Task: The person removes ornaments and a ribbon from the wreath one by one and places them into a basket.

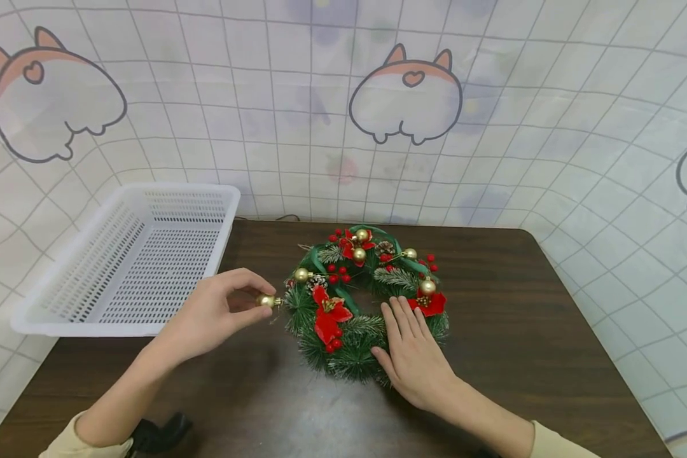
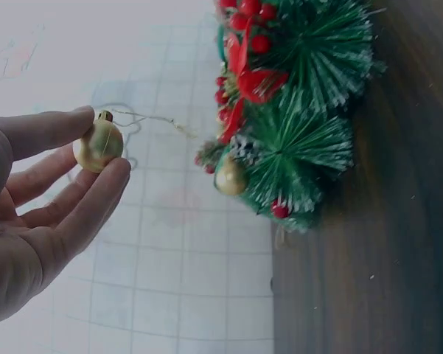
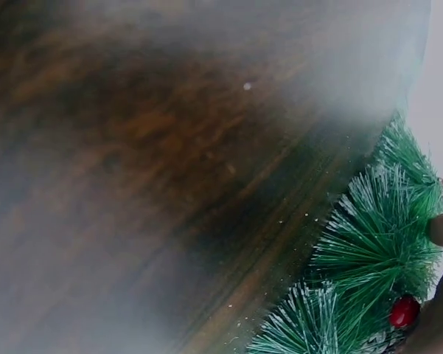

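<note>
Gold bauble (image 1: 266,301): left hand (image 1: 219,314) pinches it, leaving its wire (image 2: 153,118) free; straight-fingered right hand (image 1: 413,357) apparently steadies the wreath (image 1: 352,356).

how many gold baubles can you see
6: a gold bauble pinched in the left hand, and five on the wreath: one at its left, two at the back, one at back right, one at right. More may be hidden.

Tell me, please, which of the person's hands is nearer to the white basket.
Left. The left hand, pinching a gold ball, is by the near right corner of the white basket; the right hand is farther right, resting on the green wreath.
</note>
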A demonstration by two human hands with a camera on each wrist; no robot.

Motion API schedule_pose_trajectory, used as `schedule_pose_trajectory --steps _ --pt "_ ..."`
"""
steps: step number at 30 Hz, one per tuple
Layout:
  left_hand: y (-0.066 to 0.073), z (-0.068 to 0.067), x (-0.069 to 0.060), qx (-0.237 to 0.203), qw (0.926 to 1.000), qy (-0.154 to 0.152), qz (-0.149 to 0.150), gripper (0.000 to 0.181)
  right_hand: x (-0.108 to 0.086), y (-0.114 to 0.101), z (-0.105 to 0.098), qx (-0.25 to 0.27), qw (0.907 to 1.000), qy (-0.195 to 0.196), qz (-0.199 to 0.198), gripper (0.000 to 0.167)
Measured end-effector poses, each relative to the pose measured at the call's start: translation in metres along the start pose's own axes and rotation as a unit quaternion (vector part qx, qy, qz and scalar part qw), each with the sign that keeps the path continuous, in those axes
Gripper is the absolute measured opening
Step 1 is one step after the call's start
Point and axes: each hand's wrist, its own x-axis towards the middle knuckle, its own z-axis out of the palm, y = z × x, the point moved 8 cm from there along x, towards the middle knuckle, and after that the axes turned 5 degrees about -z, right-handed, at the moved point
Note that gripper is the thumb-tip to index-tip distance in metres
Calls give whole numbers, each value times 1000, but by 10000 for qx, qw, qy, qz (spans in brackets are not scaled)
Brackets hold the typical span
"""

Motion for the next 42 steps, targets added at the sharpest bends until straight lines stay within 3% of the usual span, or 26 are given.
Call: schedule_pose_trajectory --steps 4,10,18,27,30,34,42 --pt "-2 -10 4 33 9999 75 -118 24 -2 0 1 -18 10000 46 -26 75" --pt "0 -28 12 246 9991 293 -163 22 -4 1 6 -53 9998 -190 29 75" --pt "-8 -51 25 121 9978 607 -238 22 -6 3 4 -142 9997 -214 -21 66" --pt "-19 -78 33 261 9940 904 -558 26 -6 6 0 -241 9996 -136 -73 63" --pt "-23 -85 36 488 9919 952 -693 28 -6 6 0 -274 9995 -141 -78 63" --pt "-32 -95 37 672 9873 1006 -1025 29 -5 7 -1 -275 9995 -141 -96 62" --pt "-51 -111 42 594 9841 1009 -1334 38 -6 7 -2 -272 9995 -154 -82 61"
